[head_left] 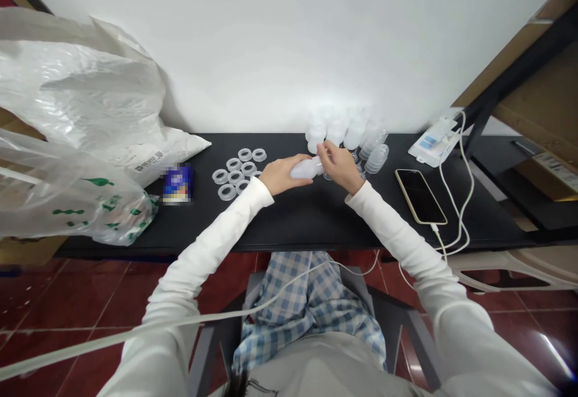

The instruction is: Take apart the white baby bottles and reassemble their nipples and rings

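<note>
My left hand (284, 175) is wrapped round the body of a small white translucent plastic bottle (303, 170), which lies tilted sideways above the table. At the bottle's narrow end, the fingers of my right hand (338, 165) are closed on its neck; a small clear part seems to be there, partly hidden by the fingers. Left of my left hand lie several translucent plastic rings (235, 177). Behind my right hand stand several white bottles (316, 132), and to its right are stacked clear plastic caps (377, 157).
A black table (311, 222) stands against a white wall. Large plastic bags (81, 90) and a blue packet (177, 184) are on the left. A phone (421, 197) with a charging cable lies right, near a white power strip (434, 141). Another cable (203, 318) crosses my lap.
</note>
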`<state>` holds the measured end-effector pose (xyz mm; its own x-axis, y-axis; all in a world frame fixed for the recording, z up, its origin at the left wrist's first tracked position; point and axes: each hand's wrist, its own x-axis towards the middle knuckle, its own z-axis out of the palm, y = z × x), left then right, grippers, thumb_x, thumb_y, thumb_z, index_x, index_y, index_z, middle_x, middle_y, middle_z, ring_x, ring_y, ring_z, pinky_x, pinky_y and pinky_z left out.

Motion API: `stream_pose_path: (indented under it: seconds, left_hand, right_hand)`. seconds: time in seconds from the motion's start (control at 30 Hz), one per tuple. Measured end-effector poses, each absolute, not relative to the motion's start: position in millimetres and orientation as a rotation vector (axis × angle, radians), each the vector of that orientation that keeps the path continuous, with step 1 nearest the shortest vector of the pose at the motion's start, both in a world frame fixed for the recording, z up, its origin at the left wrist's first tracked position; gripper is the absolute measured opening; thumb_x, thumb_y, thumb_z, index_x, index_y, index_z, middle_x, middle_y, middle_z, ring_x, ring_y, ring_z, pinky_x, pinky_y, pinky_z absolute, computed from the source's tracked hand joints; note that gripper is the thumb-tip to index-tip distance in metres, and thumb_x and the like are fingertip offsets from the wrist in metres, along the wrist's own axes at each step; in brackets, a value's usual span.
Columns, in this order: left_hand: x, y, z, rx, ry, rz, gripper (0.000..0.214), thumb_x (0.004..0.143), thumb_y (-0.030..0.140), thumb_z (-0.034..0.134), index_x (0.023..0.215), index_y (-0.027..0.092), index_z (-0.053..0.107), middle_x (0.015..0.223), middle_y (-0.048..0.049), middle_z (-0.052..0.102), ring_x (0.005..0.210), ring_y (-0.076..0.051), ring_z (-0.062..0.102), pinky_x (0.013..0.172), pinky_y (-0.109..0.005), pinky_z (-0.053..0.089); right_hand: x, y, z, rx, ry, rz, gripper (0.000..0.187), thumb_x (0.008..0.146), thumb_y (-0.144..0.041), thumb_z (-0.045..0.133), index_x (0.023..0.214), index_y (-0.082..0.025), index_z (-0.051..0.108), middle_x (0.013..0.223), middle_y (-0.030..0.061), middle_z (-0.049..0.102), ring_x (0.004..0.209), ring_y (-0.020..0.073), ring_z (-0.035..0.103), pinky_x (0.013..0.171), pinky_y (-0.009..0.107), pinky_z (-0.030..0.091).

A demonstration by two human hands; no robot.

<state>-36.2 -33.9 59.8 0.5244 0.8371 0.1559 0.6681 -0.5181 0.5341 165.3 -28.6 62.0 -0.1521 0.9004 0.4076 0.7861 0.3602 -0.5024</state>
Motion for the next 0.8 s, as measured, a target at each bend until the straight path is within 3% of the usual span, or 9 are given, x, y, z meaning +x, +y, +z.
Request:
stream_pose_path:
  seconds: [0.13,0.27,0.43,0.57,0.7,0.8]
  left_hand:
    - [-39.6,-32.7,60.7,1.983,0.854,0.453,0.056,0.087,0.059,0.062,0.126,0.019,0.065,0.108,-0.0059,0.076,0.091,-0.022,0.072,0.085,-0.033,0.055]
    - [-32.4,-39.0,58.7,2.328,1.195,0.441,0.062,0.084,0.057,0.068,0.137,0.026,0.058,0.121,-0.0065,0.072,0.109,-0.028,0.069,0.092,-0.035,0.051]
    - [-44.4,-30.3,55.9,2.676,1.366,0.464,0.056,0.085,0.050,0.071,0.134,0.027,0.059,0.121,-0.0091,0.071,0.115,-0.031,0.064,0.101,-0.041,0.044]
    - [-79.5,3.0,70.9,2.390,1.687,0.934,0.057,0.081,0.047,0.076,0.129,0.023,0.056,0.127,-0.0115,0.066,0.125,-0.033,0.056,0.106,-0.047,0.040]
    - [-120.1,46.9,86.7,1.909,1.834,1.398,0.060,0.091,0.050,0.065,0.136,0.022,0.039,0.130,-0.0081,0.063,0.118,-0.023,0.061,0.098,-0.037,0.046]
    - [-140.9,69.4,77.1,1.760,1.848,1.473,0.052,0.094,0.052,0.059,0.128,0.019,0.039,0.118,-0.0043,0.067,0.123,-0.019,0.058,0.099,-0.033,0.045]
  right_hand:
    - [170.2,-39.1,48.5,-0.987,-2.076,-0.043,0.043,0.100,-0.047,0.027,0.073,-0.023,0.052,0.066,0.0036,0.057,0.058,0.0155,0.050,0.059,0.029,0.036]
    - [160.5,-34.6,48.9,-1.218,-1.924,-0.030,0.036,0.099,-0.040,0.034,0.067,-0.024,0.042,0.057,-0.0010,0.047,0.052,0.0135,0.043,0.057,0.029,0.030]
    - [160.4,-24.6,52.6,-1.360,-1.925,0.157,0.032,0.102,-0.038,0.035,0.078,-0.023,0.050,0.059,-0.0028,0.050,0.054,0.0140,0.045,0.059,0.028,0.029]
    - [176.9,-25.2,41.1,-1.316,-1.834,0.077,0.029,0.103,-0.037,0.034,0.090,-0.021,0.055,0.075,0.0011,0.060,0.064,0.0149,0.052,0.065,0.028,0.036]
    - [188.3,-33.1,28.8,-1.310,-2.008,-0.150,0.026,0.102,-0.030,0.038,0.088,-0.020,0.058,0.082,0.0053,0.062,0.072,0.0170,0.055,0.066,0.029,0.036]
    - [191.7,-38.6,21.6,-1.326,-2.190,-0.306,0.030,0.102,-0.027,0.036,0.088,-0.019,0.061,0.081,0.0076,0.063,0.073,0.0192,0.055,0.070,0.032,0.037]
